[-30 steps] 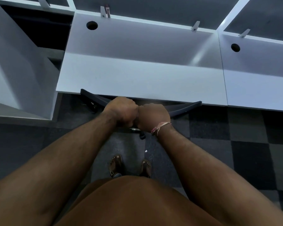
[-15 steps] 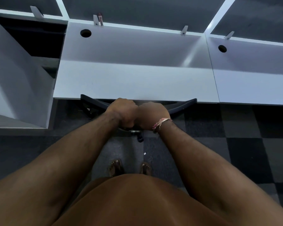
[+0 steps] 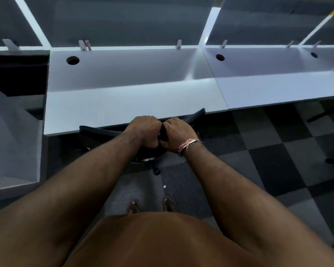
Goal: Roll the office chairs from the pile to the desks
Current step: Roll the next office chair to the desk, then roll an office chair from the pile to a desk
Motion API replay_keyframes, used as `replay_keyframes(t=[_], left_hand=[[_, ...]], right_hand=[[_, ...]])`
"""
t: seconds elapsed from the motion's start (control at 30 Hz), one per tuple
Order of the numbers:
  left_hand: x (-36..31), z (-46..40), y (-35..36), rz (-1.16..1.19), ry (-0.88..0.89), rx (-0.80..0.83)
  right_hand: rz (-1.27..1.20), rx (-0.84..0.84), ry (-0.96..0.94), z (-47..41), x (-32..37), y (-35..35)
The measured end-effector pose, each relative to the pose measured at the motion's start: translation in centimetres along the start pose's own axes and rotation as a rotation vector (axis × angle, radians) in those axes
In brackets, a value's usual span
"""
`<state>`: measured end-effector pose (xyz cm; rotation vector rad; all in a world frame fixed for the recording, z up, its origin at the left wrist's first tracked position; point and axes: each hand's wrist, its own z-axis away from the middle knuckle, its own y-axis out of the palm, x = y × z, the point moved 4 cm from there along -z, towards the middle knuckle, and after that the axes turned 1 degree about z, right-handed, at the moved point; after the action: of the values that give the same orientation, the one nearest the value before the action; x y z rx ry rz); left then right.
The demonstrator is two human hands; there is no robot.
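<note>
Since a moment ago our view has swung toward the right, so a second desk top (image 3: 278,87) shows more fully, while our grip has hardly changed. Nearest us, our sandalled feet (image 3: 133,206) stand on the chequered carpet (image 3: 268,160). Just beyond, our left hand (image 3: 146,131) is closed in a fist over the top edge of the office chair (image 3: 104,131), and our right hand (image 3: 176,132), thread bracelet (image 3: 188,144) at the wrist, curls round the same edge, knuckles nearly touching. That backrest sits tucked against the front edge of the white desk (image 3: 123,105). We judge the frame stiff and fairly heavy, yet easy on castors; the backrest's top centre is the sound place to hold.
</note>
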<state>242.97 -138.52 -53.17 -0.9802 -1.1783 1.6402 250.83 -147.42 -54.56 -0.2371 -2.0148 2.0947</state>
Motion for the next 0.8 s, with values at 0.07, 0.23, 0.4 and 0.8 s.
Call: replay_keyframes(t=[0.07, 0.23, 0.4, 0.8], left_hand=[[-1.6, -0.5, -1.6, -0.047, 0.049, -0.016], [-7.3, -2.1, -5.8, -0.136, 0.174, -0.038], [-14.9, -4.6, -9.5, -0.181, 0.283, -0.115], [-40.8, -10.9, -18.5, -0.246, 0.563, -0.351]], right_hand=[[0.013, -0.036, 0.048, 1.3, -1.1, -1.1], [0.05, -0.155, 0.189, 5.5, -5.2, -4.8], [0.059, -0.238, 0.344, 10.8, -10.8, -8.8], [0.264, -0.392, 0.611, 28.5, -29.6, -18.2]])
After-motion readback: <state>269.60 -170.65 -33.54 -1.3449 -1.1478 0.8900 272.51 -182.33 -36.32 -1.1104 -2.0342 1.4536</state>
